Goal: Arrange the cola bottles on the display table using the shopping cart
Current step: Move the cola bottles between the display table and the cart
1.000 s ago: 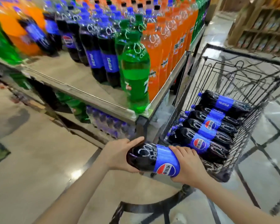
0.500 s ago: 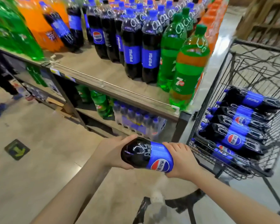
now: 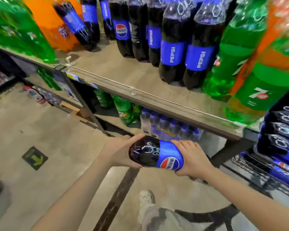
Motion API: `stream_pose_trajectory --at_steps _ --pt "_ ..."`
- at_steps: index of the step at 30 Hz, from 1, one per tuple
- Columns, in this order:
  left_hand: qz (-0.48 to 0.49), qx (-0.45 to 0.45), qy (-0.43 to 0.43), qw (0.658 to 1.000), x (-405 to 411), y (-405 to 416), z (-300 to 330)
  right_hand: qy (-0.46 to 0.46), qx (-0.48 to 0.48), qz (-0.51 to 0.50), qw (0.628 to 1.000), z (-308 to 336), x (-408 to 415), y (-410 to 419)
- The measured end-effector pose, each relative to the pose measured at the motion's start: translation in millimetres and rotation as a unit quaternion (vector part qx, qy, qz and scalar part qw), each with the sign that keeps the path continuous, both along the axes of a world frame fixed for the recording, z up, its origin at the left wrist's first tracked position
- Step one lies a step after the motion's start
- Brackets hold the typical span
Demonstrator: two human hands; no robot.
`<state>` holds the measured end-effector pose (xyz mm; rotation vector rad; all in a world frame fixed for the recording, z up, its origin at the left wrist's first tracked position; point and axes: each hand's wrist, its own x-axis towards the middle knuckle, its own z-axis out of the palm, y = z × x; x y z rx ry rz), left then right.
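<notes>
With the left hand [image 3: 118, 150] cupped round the base and the right hand [image 3: 193, 158] wrapped round the labelled middle, the cola bottle [image 3: 154, 153] lies sideways below the table [image 3: 157, 100] edge; tip it upright, then set it before the standing colas [image 3: 187, 42].

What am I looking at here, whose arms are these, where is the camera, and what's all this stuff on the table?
No machine here: these are a person's two bare arms, filmed by one wide-angle camera worn on their head, looking forward and down. The left hand cups the dark bottom end of a cola bottle lying sideways, and the right hand grips its blue-label end. Ahead is the display table, carrying upright cola bottles, green soda bottles and orange ones, with bare space along its front. At the right edge is a wire shopping cart holding more cola bottles.
</notes>
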<state>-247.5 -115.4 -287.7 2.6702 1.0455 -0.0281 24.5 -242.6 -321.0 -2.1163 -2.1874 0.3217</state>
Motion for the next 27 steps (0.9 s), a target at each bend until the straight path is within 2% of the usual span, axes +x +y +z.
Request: stream_pose_trajectory --at_steps 2,11,16,27 --pt "-0.010 0.005 0.017 1.000 -8.9 24.5 1.2 0.011 -0.003 -0.010 1.000 -3.5 -12.4 18.4" --pt "-0.053 -0.006 -0.005 0.999 -44.3 102.3 2.4 0.012 -0.002 -0.032 0.999 11.4 -53.3 84.1" --pt "-0.093 0.052 -0.018 0.994 -58.5 146.0 14.8 0.006 -0.012 -0.061 0.998 18.6 -77.1 111.8" --pt "-0.199 0.174 -0.044 0.964 -82.0 277.9 87.2 -0.043 0.093 -0.181 0.978 70.2 -141.2 192.2"
